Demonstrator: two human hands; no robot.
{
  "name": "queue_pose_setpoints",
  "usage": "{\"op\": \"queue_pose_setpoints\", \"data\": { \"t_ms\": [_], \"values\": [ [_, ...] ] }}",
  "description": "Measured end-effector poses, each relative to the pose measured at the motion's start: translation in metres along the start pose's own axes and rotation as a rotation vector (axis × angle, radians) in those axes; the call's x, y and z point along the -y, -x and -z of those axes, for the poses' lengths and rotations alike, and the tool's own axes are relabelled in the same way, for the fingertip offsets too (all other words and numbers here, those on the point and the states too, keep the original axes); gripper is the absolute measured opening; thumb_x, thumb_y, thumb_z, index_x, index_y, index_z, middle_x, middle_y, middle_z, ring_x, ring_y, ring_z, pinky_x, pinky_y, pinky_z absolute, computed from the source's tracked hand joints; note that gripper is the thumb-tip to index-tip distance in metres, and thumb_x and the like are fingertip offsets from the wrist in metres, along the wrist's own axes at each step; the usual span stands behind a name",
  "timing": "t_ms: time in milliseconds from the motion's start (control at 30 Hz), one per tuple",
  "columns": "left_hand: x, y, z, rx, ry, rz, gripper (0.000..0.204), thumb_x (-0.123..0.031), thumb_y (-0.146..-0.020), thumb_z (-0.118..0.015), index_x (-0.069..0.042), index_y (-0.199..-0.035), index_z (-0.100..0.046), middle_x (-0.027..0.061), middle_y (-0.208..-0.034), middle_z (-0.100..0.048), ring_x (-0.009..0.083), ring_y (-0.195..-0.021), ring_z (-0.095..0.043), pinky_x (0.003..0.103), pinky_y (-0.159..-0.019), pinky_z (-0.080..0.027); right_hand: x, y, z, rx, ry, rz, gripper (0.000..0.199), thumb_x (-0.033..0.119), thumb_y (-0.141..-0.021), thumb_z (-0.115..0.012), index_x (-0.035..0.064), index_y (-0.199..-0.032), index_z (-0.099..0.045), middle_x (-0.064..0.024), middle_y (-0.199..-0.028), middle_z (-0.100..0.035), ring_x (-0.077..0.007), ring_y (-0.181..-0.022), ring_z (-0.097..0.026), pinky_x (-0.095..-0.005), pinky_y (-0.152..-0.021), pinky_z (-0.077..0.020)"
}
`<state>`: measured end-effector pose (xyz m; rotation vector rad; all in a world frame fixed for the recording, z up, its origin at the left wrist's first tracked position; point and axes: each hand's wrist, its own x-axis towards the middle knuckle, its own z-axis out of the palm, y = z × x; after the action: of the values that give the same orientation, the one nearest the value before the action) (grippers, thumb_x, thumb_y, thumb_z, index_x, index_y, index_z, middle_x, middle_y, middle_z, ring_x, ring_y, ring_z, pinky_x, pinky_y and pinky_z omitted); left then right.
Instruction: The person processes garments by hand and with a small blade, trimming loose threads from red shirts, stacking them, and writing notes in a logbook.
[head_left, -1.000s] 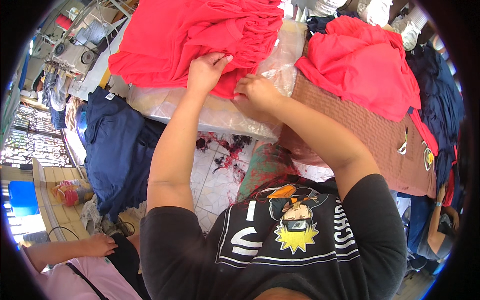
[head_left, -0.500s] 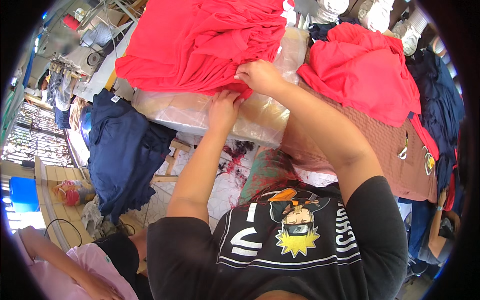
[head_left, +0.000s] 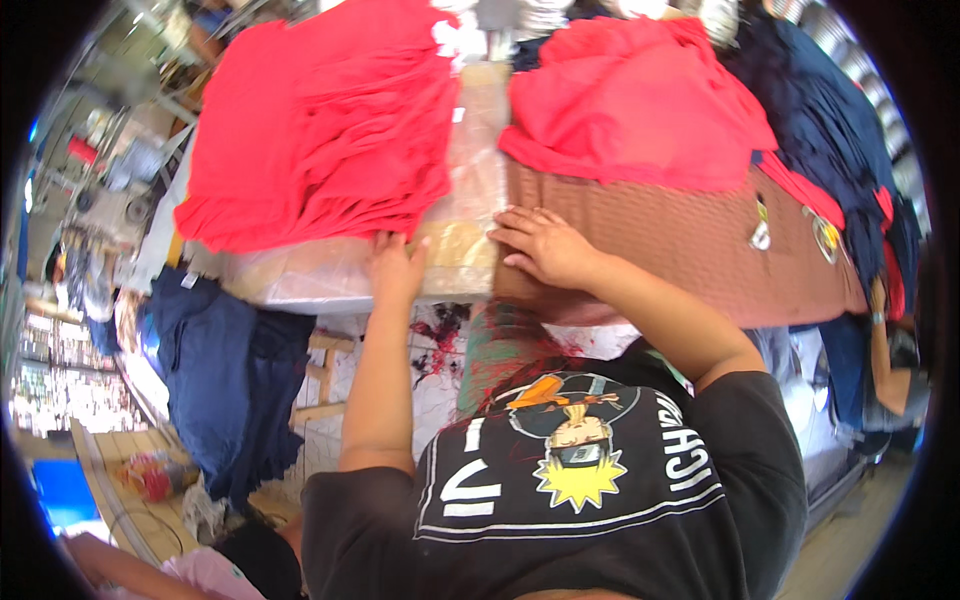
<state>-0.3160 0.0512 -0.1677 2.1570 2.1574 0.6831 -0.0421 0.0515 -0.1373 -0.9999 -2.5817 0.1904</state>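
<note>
Right hand [head_left: 545, 245] came off the red stack [head_left: 330, 130] and went to the brown cover's [head_left: 640, 230] left edge, fingers spread. Left hand [head_left: 398, 268] dropped from the stack's folds to its front edge, nearer the plastic-wrapped table's [head_left: 470, 180] front edge. View swung right.

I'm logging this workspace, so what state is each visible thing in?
Red stack, layered and wrinkled
Red cloth, loosely heaped
Brown cover, spread out
Clear plastic, creased
Left navy cloth, hanging
Thread scraps, scattered on floor
Left hand, open at the stack's front edge
Right hand, open, over the brown cover's edge
</note>
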Motion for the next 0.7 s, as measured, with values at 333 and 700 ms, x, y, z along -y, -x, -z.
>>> {"op": "queue_pose_setpoints", "data": {
  "t_ms": [333,700],
  "values": [
    [-0.005,0.009,-0.016,-0.233,0.053,-0.031,0.041,-0.031,-0.083,-0.061,0.002,-0.109,-0.062,0.0252,-0.121,-0.055,0.0407,-0.112,-0.051,0.047,-0.097,-0.038,-0.007,0.118,0.047,0.064,0.06,-0.162,0.052,0.039,-0.088,-0.055,0.0121,-0.132,-0.047,-0.01,-0.142,-0.04,-0.0274,-0.134,-0.034,-0.0485,-0.108,-0.0277],
    [-0.168,0.008,-0.03,-0.103,0.382,-0.288,0.04,-0.021,-0.08,-0.067,-0.009,-0.116,-0.057,0.0173,-0.129,-0.047,0.0352,-0.12,-0.044,0.042,-0.102,-0.034,-0.115,0.23,0.137,-0.269,0.175,-0.595,0.031,0.02,-0.079,-0.066,0.0043,-0.106,-0.062,-0.0143,-0.108,-0.06,-0.0328,-0.106,-0.054,-0.041,-0.09,-0.0443]
  ]
}}
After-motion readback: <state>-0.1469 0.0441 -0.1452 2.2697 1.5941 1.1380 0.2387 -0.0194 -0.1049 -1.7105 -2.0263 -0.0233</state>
